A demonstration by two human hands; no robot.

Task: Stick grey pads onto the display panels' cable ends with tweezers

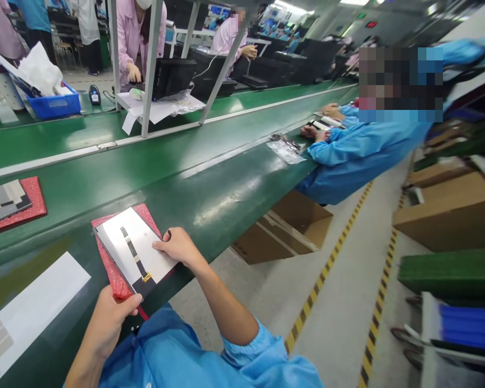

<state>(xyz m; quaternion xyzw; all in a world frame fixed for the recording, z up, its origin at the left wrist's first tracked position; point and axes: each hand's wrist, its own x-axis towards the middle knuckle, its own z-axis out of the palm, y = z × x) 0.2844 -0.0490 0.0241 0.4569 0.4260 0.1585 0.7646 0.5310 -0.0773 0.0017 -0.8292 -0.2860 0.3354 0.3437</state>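
Item: flat panel [147,245], pale back upward, over a sheet of red bubble wrap [113,274] at the table's [226,199] near edge. A dark ribbon [133,251] runs along the back to a gold-coloured patch near the dark end strip.

Grip, right hand [178,245]: closed on the panel's right edge, thumb on top. Grip, left hand [113,312]: pinching the near corner; whether the wrap is caught in it too cannot be told.

Step, as judged: two-handed handling of the panel, ribbon side exposed. The next move calls for even support at both edges — no bending, and the ribbon kept free of the fingers.

Surface: long, green, glossy, with a pale rail along it. At left, a second panel [2,203] on red wrap; nearer, a white sheet [44,302] with grey squares at one end. Farther along, a clear bag [286,148]; across the rail, a blue bin [54,105] and a black monitor [173,78].

Room: workshop. One co-worker [355,148] in blue sleeves on this side, others in pink opposite; open cardboard box [283,226] beside the table; striped tape [327,269] on the grey floor.
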